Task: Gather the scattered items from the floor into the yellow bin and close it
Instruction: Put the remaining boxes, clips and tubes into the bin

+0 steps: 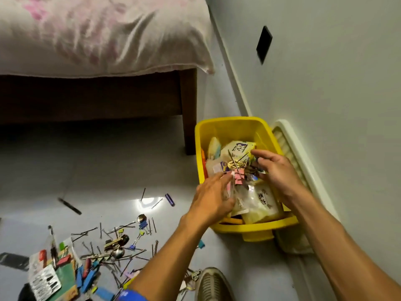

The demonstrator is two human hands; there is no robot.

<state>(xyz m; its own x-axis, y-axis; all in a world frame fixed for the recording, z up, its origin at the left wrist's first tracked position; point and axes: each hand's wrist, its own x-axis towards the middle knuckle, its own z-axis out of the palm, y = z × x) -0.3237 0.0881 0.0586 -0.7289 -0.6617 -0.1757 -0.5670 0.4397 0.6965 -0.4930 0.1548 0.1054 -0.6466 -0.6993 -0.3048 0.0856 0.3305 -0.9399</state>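
Both hands over the yellow bin (230,124), left hand (213,197) and right hand (274,172) fingers loosely spread, releasing binder clips (238,178)

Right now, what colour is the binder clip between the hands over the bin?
Pink binder clip, head view.

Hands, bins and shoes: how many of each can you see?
Hands: 2, the left hand and the right hand
Yellow bin: 1
Shoe: 1
Total: 4
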